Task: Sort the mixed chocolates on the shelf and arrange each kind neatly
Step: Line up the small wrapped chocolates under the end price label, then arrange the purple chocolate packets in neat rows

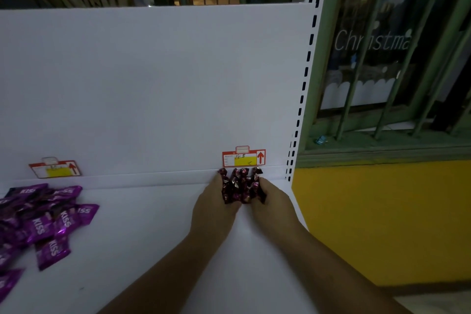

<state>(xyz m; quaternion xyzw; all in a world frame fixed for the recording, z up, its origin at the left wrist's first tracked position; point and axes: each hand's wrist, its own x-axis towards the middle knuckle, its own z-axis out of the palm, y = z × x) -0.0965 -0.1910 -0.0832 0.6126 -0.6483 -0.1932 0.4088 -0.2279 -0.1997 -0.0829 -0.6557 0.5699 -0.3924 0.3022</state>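
While between left hand (216, 208), right hand (274, 202): chocolates (242, 186)

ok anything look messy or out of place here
The purple packets at the left lie in a loose overlapping heap, pointing every way. The dark sweets between the left hand and right hand look tidily bunched.
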